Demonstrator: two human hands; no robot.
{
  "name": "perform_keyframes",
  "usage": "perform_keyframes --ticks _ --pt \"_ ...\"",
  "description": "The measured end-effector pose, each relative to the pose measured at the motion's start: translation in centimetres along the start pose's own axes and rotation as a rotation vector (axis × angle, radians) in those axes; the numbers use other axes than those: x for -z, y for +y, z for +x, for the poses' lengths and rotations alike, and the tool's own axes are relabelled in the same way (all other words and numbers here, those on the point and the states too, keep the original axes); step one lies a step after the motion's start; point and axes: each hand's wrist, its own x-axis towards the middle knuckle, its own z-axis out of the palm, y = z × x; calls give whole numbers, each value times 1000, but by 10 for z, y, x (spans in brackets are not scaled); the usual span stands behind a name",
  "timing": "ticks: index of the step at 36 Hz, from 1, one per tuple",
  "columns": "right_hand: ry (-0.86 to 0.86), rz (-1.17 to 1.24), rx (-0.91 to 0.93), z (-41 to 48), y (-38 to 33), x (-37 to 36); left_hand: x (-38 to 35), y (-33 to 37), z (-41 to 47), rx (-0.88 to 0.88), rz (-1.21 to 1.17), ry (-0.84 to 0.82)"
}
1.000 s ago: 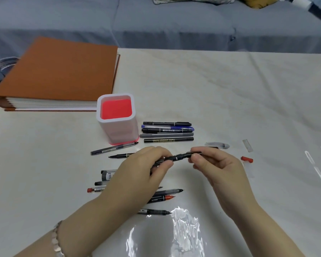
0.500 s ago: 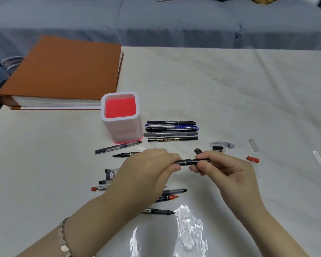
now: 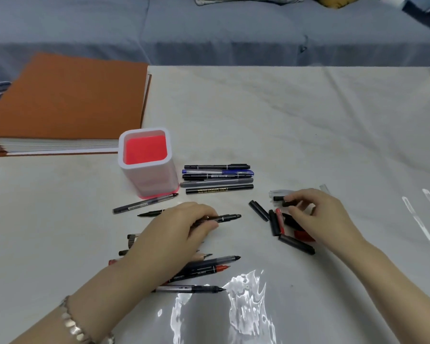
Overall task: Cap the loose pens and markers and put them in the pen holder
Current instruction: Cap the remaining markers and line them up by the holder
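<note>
A white pen holder [image 3: 150,181] with a red inside stands left of centre on the table. My left hand [image 3: 174,234] grips a black pen [image 3: 227,217] whose tip points right. Under and around this hand lie several uncapped pens [image 3: 209,265]. My right hand [image 3: 320,216] is over a small pile of loose black and red caps [image 3: 273,220], and its fingertips pinch a small black cap [image 3: 290,203]. A clear cap [image 3: 277,193] lies just beyond the fingers. Several capped pens [image 3: 219,178] lie in a row right of the holder.
A thick orange binder [image 3: 67,100] lies at the back left, close to the holder. A grey sofa [image 3: 221,31] runs along the table's far edge. A clear plastic sheet [image 3: 246,294] covers the table and glares in front of me.
My right hand has let go of the black pen and moved right to the pile of caps. My left hand still holds that pen, now lower and nearer the table.
</note>
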Motion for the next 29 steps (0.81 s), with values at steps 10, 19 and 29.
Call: perform_keyframes --ticks 10,19,29 --pt "-85 -359 77 41 1 -3 -2 -3 0 50 -3 0" --pt "-194 -552 136 42 -12 -8 -2 -2 3 33 -26 48" --pt "-98 -290 192 29 -15 -5 -3 -1 2 73 -109 36"
